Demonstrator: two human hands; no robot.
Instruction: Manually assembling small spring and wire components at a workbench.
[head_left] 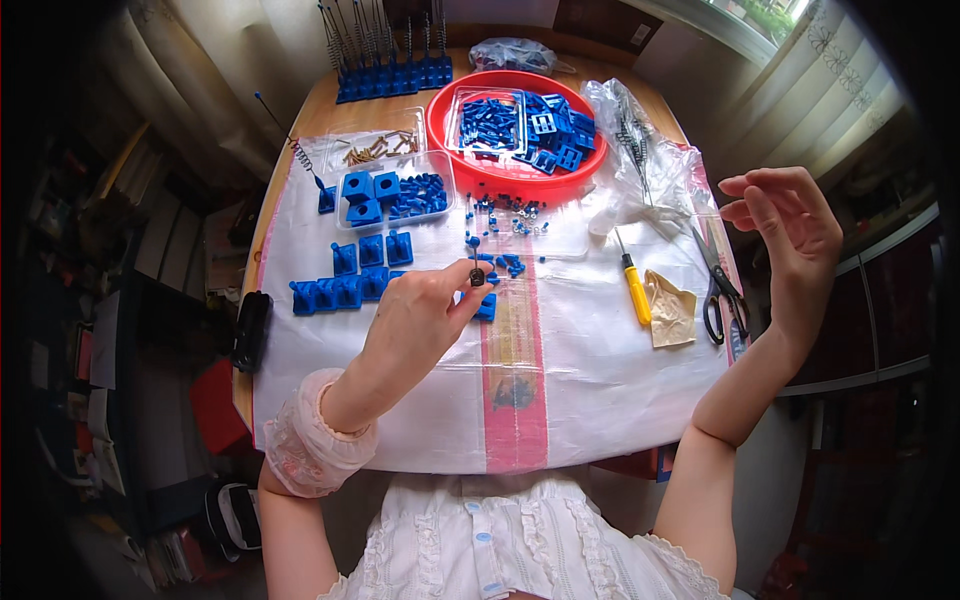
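Note:
My left hand is closed in a pinch over the middle of the table. Between its thumb and fingertips is a dark coil spring with a thin rod and a blue tip, seen nearly end-on. Just beneath these fingers sits a blue plastic base, partly hidden by the hand. My right hand is raised at the right, fingers loosely bent and apart, with nothing visible in them. Below it lie black-handled scissors. Several blue bases stand in rows left of my left hand.
A red basin with blue parts stands at the back. Left of it are a clear tray of blue pieces and brass-coloured screws. Assembled spring rods stand behind. A yellow screwdriver and plastic bag lie right.

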